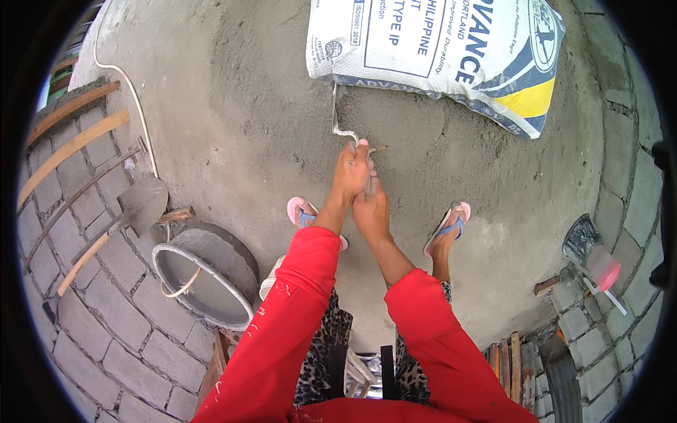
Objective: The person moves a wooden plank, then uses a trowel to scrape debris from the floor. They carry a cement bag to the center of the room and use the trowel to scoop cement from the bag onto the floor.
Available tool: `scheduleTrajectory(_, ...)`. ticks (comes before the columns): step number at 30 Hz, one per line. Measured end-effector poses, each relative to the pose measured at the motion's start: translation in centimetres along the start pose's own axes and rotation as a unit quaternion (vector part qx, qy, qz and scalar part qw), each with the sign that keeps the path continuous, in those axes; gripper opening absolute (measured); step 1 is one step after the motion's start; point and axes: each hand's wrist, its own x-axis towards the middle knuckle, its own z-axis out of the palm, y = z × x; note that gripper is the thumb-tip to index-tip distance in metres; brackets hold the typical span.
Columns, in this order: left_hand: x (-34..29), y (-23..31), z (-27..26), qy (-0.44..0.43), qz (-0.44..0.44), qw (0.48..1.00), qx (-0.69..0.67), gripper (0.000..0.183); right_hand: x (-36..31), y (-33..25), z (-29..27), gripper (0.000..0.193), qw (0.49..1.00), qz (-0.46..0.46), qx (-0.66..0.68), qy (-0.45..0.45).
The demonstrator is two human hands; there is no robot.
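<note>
My left hand (350, 171) is closed around the handle of a trowel, whose thin blade (334, 111) shows nearly edge-on with a bent neck at the fist. Pressed against its lower side is my right hand (371, 210), fingers curled; what lies inside them is hidden. A small pale stick-like tip (381, 149) shows just right of the left thumb. The blade's far end meets the lower edge of a white and blue cement sack (423, 46) with a yellow patch. Beneath both hands spreads grey, rough mortar (416, 166).
A round tub (243, 257) of grey liquid stands at left, beside a shovel (144, 201) and curved wooden strips (77, 149). A pale hose (134, 92) runs along the left. Block walls (127, 324) border both sides. At right is a dark container with a red-pink part (603, 266).
</note>
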Motion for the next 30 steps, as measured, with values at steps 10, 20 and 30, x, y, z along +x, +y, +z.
scheduleTrajectory(10,-11.4,9.8,-0.4,0.021,-0.057,0.997,-0.037,0.049,-9.9,-7.5,-3.9,0.036,0.998,-0.037,0.034,0.030)
scheduleTrajectory(20,-9.3,20.1,1.1,-0.001,-0.088,0.994,-0.060,0.045,-9.0,-20.8,-10.1,0.041,0.991,0.087,0.073,-0.076)
scheduleTrajectory(30,-9.4,24.8,4.2,0.053,-0.105,0.988,-0.105,0.029,-8.3,-24.8,-15.2,0.038,0.976,0.108,0.143,-0.121)
